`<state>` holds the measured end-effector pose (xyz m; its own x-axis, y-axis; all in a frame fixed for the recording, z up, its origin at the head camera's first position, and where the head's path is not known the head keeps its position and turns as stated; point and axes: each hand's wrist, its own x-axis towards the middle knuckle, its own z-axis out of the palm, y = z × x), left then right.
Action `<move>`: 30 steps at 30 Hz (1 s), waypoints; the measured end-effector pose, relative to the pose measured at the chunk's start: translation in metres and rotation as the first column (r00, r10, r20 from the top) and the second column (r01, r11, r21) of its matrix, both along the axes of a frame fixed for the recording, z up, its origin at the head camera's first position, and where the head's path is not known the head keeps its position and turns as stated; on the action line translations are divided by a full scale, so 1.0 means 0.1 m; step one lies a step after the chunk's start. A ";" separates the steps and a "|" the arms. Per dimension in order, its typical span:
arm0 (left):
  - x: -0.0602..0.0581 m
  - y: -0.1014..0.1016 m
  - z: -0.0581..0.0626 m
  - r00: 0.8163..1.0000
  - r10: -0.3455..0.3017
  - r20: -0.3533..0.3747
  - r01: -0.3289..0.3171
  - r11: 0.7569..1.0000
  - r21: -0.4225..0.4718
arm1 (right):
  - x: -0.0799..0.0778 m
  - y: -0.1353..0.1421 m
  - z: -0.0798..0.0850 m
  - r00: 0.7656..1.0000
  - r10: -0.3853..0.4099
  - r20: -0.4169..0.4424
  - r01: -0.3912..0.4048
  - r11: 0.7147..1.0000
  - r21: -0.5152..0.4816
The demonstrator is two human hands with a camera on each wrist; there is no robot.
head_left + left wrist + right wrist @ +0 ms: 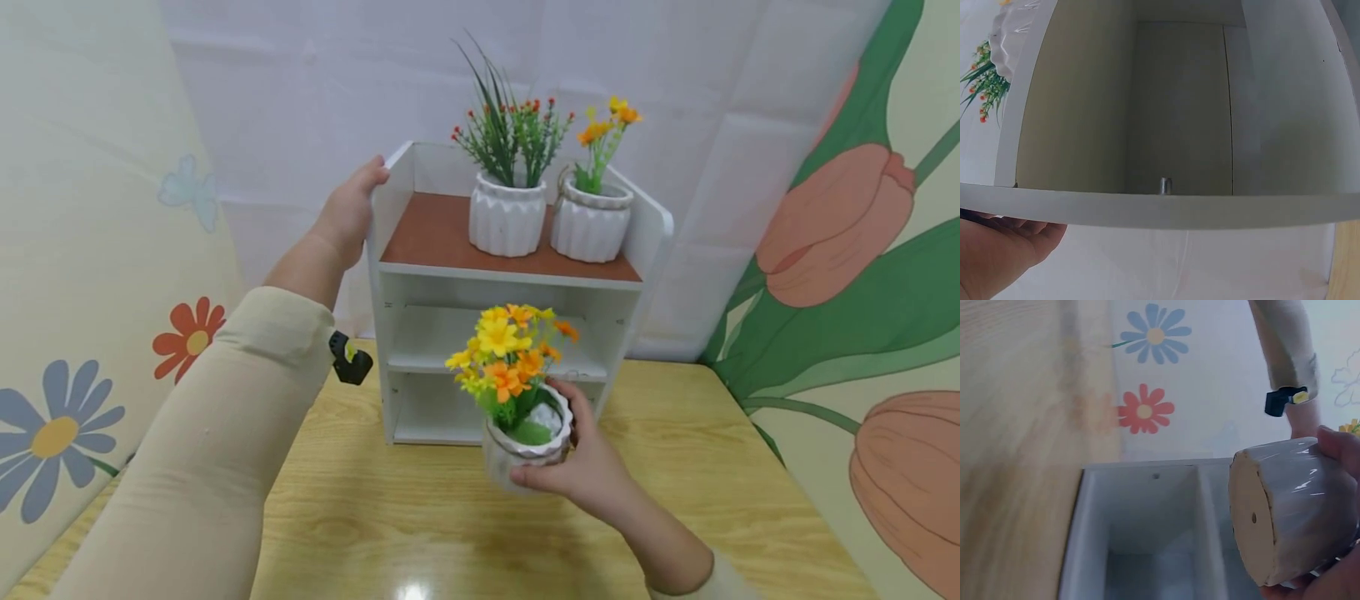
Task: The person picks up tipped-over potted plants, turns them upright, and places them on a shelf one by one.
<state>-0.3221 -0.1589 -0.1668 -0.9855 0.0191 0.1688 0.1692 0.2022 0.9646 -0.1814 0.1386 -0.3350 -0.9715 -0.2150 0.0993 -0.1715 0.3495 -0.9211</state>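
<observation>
My right hand (592,467) grips a white ribbed flowerpot (517,458) by its side, thumb in front and fingers round the far side. Yellow and orange artificial flowers (510,346) rise from it. The pot is held up in front of a small white shelf (510,272); its flat base with a small hole (1254,517) shows in the right wrist view. My left hand (351,212) holds the shelf's left side panel near its upper edge. The left wrist view shows fingers (1035,234) against the panel's outer face, the rest partly hidden.
On the shelf's brown top stand a white pot (507,218) with grass and red-tipped sprigs, and another white pot (592,223) with orange flowers. The shelf stands on a wooden table (360,517). Behind hangs a white cloth (360,75); flower-painted panels flank both sides.
</observation>
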 end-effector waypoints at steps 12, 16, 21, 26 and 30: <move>-0.02 -0.01 -0.01 1.000 -0.007 -0.008 0.007 1.000 0.009 | -0.04 -0.15 0.55 0.994 0.039 -0.106 -0.035 0.999 0.039; -0.02 0.00 -0.01 1.000 -0.010 -0.010 0.010 1.000 -0.012 | -0.04 -0.22 0.67 0.991 0.035 -0.132 -0.028 0.998 0.054; -0.01 0.01 0.00 1.000 -0.006 -0.009 0.006 1.000 -0.026 | -0.06 -0.30 0.80 0.989 0.043 -0.142 -0.037 0.998 0.044; 0.00 0.01 -0.01 1.000 -0.006 -0.007 0.006 1.000 -0.024 | -0.11 -0.38 0.93 0.983 0.068 -0.172 -0.068 0.998 0.009; -0.01 0.01 -0.02 1.000 -0.003 -0.001 0.003 1.000 -0.026 | -0.16 -0.46 1.05 0.977 0.073 -0.200 -0.076 0.997 -0.011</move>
